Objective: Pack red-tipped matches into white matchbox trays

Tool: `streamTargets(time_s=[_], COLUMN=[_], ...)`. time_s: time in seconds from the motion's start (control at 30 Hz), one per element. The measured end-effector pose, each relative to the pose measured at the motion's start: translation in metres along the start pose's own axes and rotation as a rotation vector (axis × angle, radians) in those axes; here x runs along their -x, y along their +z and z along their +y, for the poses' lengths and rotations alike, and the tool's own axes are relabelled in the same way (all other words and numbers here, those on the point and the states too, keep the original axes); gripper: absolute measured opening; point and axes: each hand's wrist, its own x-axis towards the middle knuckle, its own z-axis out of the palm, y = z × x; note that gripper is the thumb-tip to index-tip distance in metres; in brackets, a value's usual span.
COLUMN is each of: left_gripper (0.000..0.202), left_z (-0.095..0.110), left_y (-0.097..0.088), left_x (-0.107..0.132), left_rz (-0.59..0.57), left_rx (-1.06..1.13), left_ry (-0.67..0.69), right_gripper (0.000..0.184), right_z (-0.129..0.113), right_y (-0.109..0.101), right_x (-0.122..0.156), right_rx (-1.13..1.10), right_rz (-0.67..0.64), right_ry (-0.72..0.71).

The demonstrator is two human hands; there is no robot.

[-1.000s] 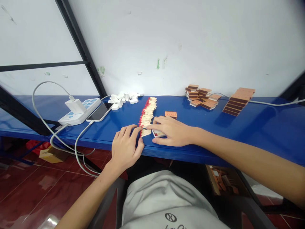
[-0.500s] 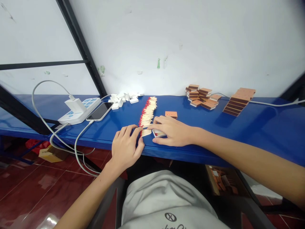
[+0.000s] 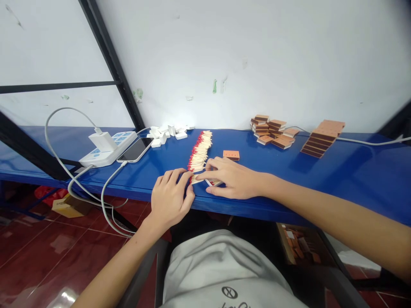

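Observation:
A long row of red-tipped matches [image 3: 199,150] lies on the blue table [image 3: 337,171]. My left hand [image 3: 169,197] rests at the near end of the row, fingers curled against the match tips. My right hand [image 3: 230,177] lies on the other side, its fingers pressing a small bunch of matches [image 3: 196,179] split from the row. Under its fingers a white matchbox tray [image 3: 213,183] shows only partly. One orange matchbox sleeve [image 3: 230,155] lies just beyond my right hand.
A pile of white trays [image 3: 167,133] sits at the back. A phone [image 3: 135,149] and a power strip with charger [image 3: 104,145] lie at the left, cables hanging off the edge. Orange matchboxes [image 3: 271,130] and a slanted stack [image 3: 323,137] stand at the right.
My right hand's fingers have shifted slightly left onto the bunch of matches, uncovering a bit more of the white tray. My left hand has barely moved.

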Motion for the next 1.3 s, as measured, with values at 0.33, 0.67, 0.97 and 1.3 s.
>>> streamTargets(time_s=[0.33, 0.67, 0.97, 1.3], left_gripper=[0.036, 0.037, 0.036, 0.036], left_z=[-0.0021, -0.0010, -0.0015, -0.0006], left_y=[0.0023, 0.0025, 0.0017, 0.0017], left_x=[0.0019, 0.0017, 0.0021, 0.0016], left_rz=[0.018, 0.020, 0.025, 0.012], left_rx=[0.012, 0.010, 0.011, 0.017], left_ry=[0.009, 0.009, 0.008, -0.006], right_gripper=[0.037, 0.046, 0.043, 0.045], right_z=[-0.0001, 0.0006, 0.0004, 0.0003], right_y=[0.0002, 0.0014, 0.0006, -0.0003], right_x=[0.0002, 0.0001, 0.0002, 0.0003], right_rx=[-0.047, -0.006, -0.016, -0.008], right_rz=[0.006, -0.012, -0.015, -0.020], right_ry=[-0.030, -0.020, -0.029, -0.029])
